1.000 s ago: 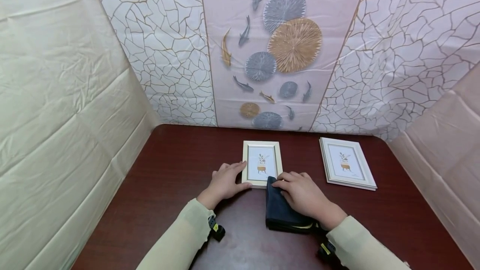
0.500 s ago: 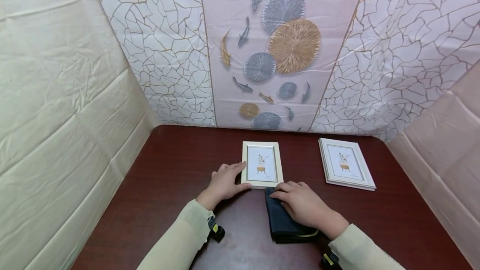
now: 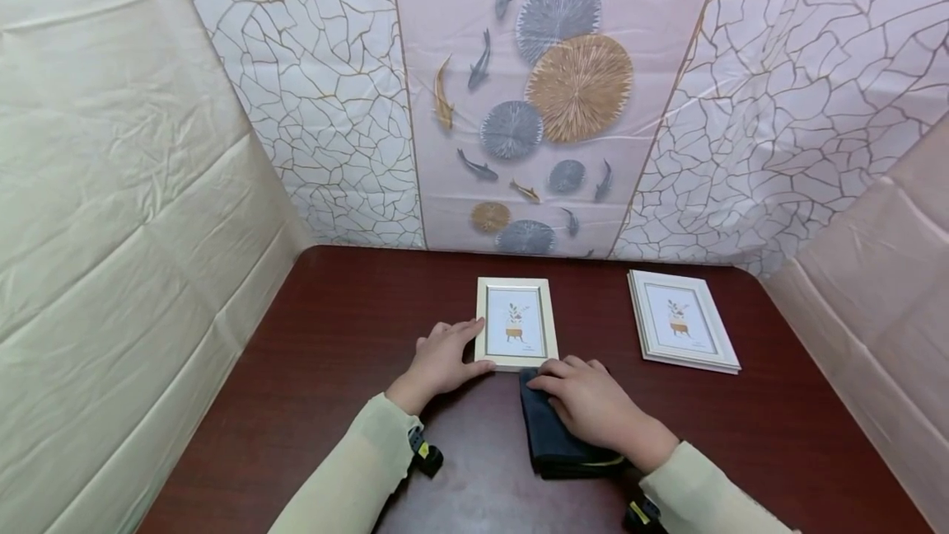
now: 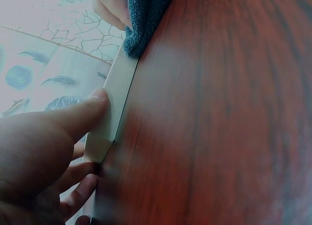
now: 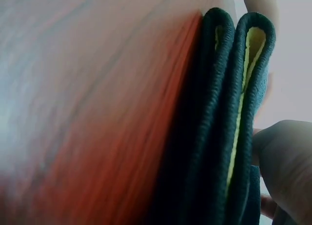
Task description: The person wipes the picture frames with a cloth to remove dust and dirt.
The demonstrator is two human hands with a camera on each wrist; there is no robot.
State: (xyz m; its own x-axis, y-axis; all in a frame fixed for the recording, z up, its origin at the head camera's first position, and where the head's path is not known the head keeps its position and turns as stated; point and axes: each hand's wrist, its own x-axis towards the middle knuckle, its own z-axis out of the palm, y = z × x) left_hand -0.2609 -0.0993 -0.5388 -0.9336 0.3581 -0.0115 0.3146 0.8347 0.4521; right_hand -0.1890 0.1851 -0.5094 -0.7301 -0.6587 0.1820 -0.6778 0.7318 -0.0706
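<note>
A cream picture frame [image 3: 516,321] with a potted-plant print lies face up on the dark red table. My left hand [image 3: 439,363] holds its lower left corner, thumb along the near edge and fingers at the left side. In the left wrist view the thumb presses the edge of the picture frame [image 4: 119,86]. My right hand [image 3: 599,404] grips a folded dark blue cloth [image 3: 547,442], its far end right at the frame's lower right corner. The right wrist view shows the folded layers of the cloth [image 5: 209,117], with yellow inside; the fingers on it are partly hidden.
White picture frames [image 3: 684,321], stacked, lie at the right of the table [image 3: 356,303]. A patterned cloth wall [image 3: 348,105] closes off the back, with plain fabric walls [image 3: 133,229] at the sides.
The right hand has drawn the cloth down off the frame's lower right corner, toward the person. The left hand and the frame have stayed in place.
</note>
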